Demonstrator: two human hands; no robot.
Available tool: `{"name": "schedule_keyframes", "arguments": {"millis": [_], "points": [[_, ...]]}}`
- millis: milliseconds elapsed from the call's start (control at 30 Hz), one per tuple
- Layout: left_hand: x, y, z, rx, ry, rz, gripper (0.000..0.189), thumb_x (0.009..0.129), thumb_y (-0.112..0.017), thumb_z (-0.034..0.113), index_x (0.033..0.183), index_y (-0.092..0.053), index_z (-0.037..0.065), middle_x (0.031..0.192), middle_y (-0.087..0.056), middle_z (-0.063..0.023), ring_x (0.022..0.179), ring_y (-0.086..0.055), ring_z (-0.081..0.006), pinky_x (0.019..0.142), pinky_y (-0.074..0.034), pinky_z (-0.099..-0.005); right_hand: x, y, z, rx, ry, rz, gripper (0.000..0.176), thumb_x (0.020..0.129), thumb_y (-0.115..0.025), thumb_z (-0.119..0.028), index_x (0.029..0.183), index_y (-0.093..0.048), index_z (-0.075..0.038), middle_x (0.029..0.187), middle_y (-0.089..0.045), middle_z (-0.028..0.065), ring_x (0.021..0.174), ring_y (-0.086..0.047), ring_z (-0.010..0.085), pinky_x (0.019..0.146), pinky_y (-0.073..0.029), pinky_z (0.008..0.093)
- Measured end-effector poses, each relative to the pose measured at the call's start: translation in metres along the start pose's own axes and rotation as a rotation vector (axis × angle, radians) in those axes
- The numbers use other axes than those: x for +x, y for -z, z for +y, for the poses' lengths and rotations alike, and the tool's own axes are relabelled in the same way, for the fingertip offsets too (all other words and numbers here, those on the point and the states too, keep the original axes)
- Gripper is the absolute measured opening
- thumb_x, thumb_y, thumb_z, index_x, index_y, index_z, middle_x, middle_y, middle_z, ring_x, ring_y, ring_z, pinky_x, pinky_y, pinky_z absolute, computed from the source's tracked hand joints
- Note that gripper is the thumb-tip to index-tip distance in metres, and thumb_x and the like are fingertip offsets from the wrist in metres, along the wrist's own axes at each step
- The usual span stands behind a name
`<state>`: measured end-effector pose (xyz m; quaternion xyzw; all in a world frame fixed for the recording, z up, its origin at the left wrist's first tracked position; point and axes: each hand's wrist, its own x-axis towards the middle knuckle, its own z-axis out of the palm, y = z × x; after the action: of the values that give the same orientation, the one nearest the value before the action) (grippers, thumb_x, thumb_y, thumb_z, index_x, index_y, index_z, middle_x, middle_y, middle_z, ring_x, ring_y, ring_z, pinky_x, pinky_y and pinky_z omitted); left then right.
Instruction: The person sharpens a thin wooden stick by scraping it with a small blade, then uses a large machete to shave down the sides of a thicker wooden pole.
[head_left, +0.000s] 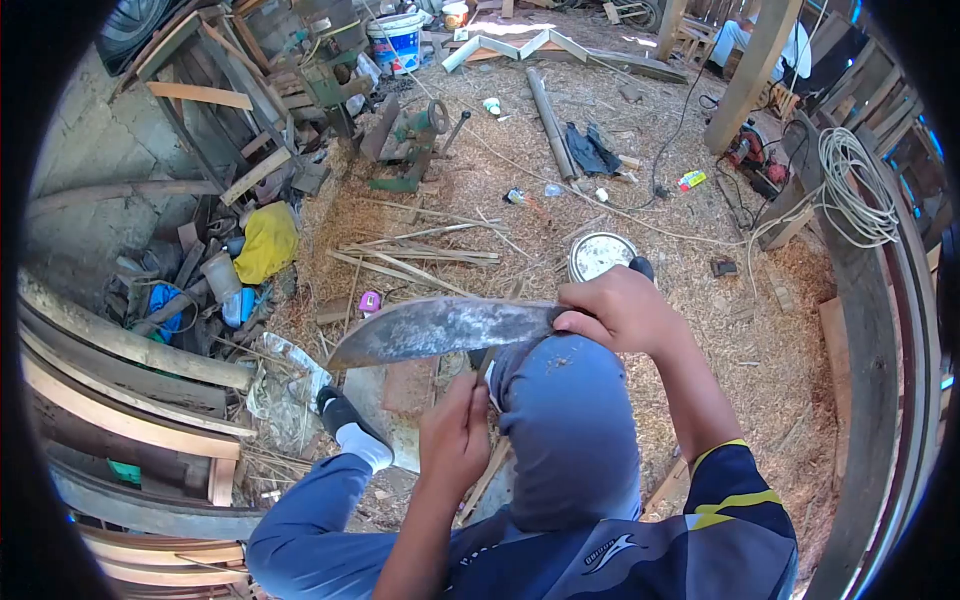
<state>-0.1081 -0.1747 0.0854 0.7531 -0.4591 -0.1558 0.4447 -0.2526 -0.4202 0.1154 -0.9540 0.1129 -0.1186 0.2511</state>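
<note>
My right hand (618,312) grips the dark handle of a big, worn machete (440,328). Its broad blade points left above my raised knee (565,420) in blue trousers. My left hand (455,435) is closed around a thin wooden strip (487,365) that rises under the blade's edge. The strip's lower part runs down past my knee and is partly hidden by my hand.
Wood shavings cover the ground. Thin slats (420,255) lie ahead, near a round tin lid (600,254). Planks (130,350) are stacked at left, a yellow cloth (267,240) beside scrap. Coiled white cord (852,185) hangs on the curved board at right. Another person (740,40) sits far back.
</note>
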Motion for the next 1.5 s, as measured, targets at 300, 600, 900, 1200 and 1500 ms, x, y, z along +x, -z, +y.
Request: {"name": "schedule_keyframes", "arguments": {"millis": [300,600,900,1200,1500], "points": [[0.002,0.010,-0.006,0.018,-0.077,0.024,0.009,0.104,-0.056,0.011,0.104,-0.062,0.004,0.075,-0.061,-0.0203,0.068,-0.066,-0.0387,0.059,-0.048,-0.0442,-0.005,-0.001,0.002,0.025,-0.016,0.009,0.043,0.101,-0.059,-0.047,0.085,-0.065,-0.007,0.072,-0.065,0.0176,0.074,-0.066,0.0412,0.065,-0.049,0.0507],[0.026,0.003,0.015,0.081,-0.069,0.062,0.014,0.105,-0.056,0.011,0.104,-0.065,0.001,0.080,-0.066,-0.0205,0.071,-0.067,-0.0406,0.063,-0.050,-0.0444,-0.002,-0.001,0.000,-0.005,-0.001,0.007,0.045,0.101,-0.058,-0.049,0.085,-0.067,-0.008,0.072,-0.066,0.0180,0.072,-0.067,0.0410,0.065,-0.050,0.0504],[0.021,0.004,0.019,-0.003,-0.080,0.069,0.012,0.104,-0.057,0.010,0.101,-0.064,0.001,0.080,-0.065,-0.0200,0.075,-0.066,-0.0396,0.065,-0.048,-0.0434,-0.002,0.002,-0.005,-0.038,-0.001,0.001,0.048,0.101,-0.056,-0.052,0.084,-0.066,-0.008,0.070,-0.065,0.0173,0.072,-0.067,0.0417,0.065,-0.049,0.0513],[-0.022,0.018,-0.019,-0.189,0.159,0.032,0.013,0.107,-0.053,0.014,0.104,-0.060,0.004,0.071,-0.058,-0.0071,0.061,-0.057,-0.0171,0.058,-0.045,-0.0334,-0.013,-0.015,0.011,0.126,-0.024,0.075,0.039,0.102,-0.058,-0.043,0.088,-0.065,-0.008,0.075,-0.066,0.0190,0.075,-0.067,0.0423,0.066,-0.049,0.0509],[0.033,0.013,-0.010,-0.189,0.107,-0.052,0.027,0.110,-0.052,0.022,0.101,-0.064,0.000,0.080,-0.062,-0.0081,0.072,-0.055,-0.0164,0.066,-0.044,-0.0335,-0.002,0.001,-0.009,-0.176,0.018,0.071,0.049,0.099,-0.059,-0.055,0.081,-0.067,-0.010,0.065,-0.064,0.0152,0.064,-0.066,0.0386,0.058,-0.049,0.0482]]}}
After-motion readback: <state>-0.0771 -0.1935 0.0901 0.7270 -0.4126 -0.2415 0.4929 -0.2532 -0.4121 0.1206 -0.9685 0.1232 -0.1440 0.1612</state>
